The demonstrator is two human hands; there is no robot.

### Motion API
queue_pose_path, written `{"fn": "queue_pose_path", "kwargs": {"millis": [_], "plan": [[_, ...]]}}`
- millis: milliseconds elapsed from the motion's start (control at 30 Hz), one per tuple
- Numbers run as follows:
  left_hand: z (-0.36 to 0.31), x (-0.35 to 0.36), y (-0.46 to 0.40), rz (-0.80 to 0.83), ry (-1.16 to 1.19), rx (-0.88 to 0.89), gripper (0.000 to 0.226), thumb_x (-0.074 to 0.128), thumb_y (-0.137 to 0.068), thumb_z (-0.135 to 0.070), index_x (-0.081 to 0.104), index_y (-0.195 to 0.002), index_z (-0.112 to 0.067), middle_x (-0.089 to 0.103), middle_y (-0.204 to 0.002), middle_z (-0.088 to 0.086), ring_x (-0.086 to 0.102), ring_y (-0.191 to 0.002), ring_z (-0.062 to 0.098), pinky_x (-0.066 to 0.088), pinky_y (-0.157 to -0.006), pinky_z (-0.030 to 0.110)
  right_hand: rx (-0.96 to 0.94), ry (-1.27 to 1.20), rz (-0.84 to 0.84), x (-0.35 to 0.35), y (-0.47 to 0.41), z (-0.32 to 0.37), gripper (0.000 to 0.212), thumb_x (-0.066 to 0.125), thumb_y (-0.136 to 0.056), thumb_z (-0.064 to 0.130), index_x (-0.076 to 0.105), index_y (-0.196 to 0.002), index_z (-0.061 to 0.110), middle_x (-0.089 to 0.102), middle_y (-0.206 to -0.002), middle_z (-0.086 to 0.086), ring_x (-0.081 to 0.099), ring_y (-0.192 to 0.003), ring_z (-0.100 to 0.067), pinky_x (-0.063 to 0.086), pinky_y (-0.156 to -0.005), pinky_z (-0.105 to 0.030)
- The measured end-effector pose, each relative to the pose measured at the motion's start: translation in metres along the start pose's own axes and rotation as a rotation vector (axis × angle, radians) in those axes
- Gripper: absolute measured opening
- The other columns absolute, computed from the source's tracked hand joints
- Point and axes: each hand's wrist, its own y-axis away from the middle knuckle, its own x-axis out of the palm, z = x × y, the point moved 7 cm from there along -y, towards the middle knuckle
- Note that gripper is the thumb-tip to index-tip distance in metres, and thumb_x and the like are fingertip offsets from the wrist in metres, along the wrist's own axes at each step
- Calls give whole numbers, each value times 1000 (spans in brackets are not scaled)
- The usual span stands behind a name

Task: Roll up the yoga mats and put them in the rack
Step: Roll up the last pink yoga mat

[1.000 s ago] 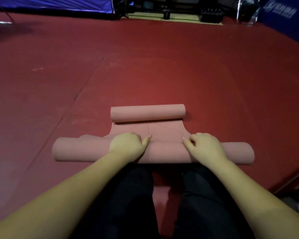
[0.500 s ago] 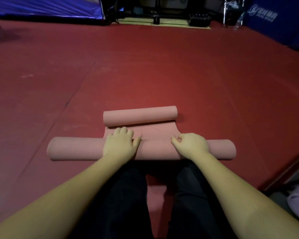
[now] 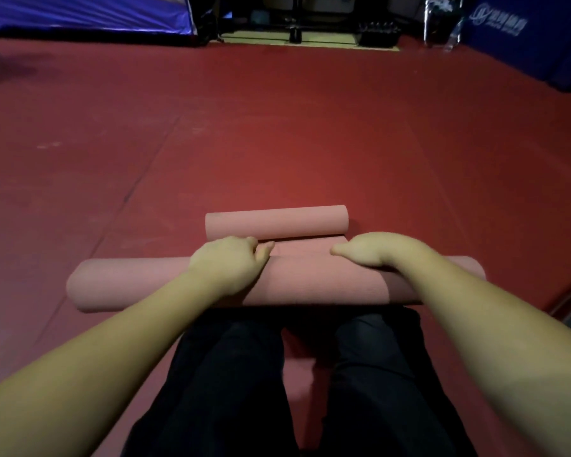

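Red gym floor point(image 3: 277, 127), blue padding at the back. The left hand point(image 3: 226, 267) and right hand point(image 3: 376, 250) both sit on top of the big pink mat roll point(image 3: 310, 285), fingers curled over its far side in a grip. A smaller roll point(image 3: 276, 222) lies just beyond, joined by a flat strip.

A white logo and blurred white lettering are showing on the blue banner point(image 3: 521, 31); no word is reading clearly.

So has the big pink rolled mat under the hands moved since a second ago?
Yes. The big pink rolled mat has rolled forward, shrinking the flat strip before the smaller pink roll.
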Motion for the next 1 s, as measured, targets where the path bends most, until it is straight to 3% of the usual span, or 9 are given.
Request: {"fn": "queue_pose_path", "kwargs": {"millis": [67,133,167,233,367,567,667,800,1000], "plan": [[0,18,6,125,49,-19,52,20,-102,-55,59,-94,-21,66,-117,16,60,-107,36,44,-86,41,8,-17,98,17,2,-3,68,32,-100,57,44,-146,8,33,-157,-13,35,-142,-28,25,-114,-35],[3,36,8,232,67,-62,56,19,-103,-54,63,-106,-20,64,-124,15,58,-113,35,45,-94,41,-17,-37,85,31,0,-4,60,36,-100,55,56,-136,12,46,-148,-14,42,-136,-31,32,-107,-35],[5,40,4,279,67,-75,57,19,-104,-53,63,-113,-18,62,-129,14,57,-117,34,44,-97,41,-62,-56,-21,31,-4,-2,48,40,-99,54,68,-116,18,59,-130,-11,51,-125,-32,39,-97,-35],[8,48,-7,385,79,-93,58,19,-105,-50,63,-123,-16,56,-138,14,53,-124,33,40,-104,41,-143,-81,-319,17,-1,1,38,45,-97,49,62,-74,24,54,-90,0,57,-99,-31,38,-72,-34],[23,62,-27,456,113,-167,60,31,-100,-53,61,-132,-11,52,-144,15,50,-128,34,38,-108,39,-145,24,-570,19,20,5,52,33,-98,56,67,-85,19,62,-91,-4,60,-92,-32,45,-70,-37],[33,73,-50,458,153,-209,53,45,-94,-51,67,-118,-9,62,-130,16,57,-114,33,44,-98,39,-125,100,-696,52,35,8,68,26,-86,70,65,-85,15,64,-85,-4,59,-87,-28,44,-79,-38],[24,62,-53,334,116,-129,47,39,-101,-45,70,-100,-11,67,-115,15,59,-103,34,45,-82,36,-82,123,-731,51,29,10,62,30,-88,66,64,-77,15,63,-77,-3,61,-80,-28,43,-74,-36],[7,17,-32,-197,-60,2,50,33,-95,-34,68,-73,-6,68,-79,16,60,-74,37,45,-60,38,-33,140,-656,36,14,8,60,31,-93,63,68,-87,16,67,-94,-6,62,-90,-32,37,-70,-35],[-2,48,15,-195,-96,-6,54,37,-90,-57,63,-82,-10,64,-81,12,60,-79,35,45,-76,43,12,75,-443,25,-21,3,71,23,-92,65,73,-102,17,69,-109,-11,63,-102,-33,45,-76,-36]]}}
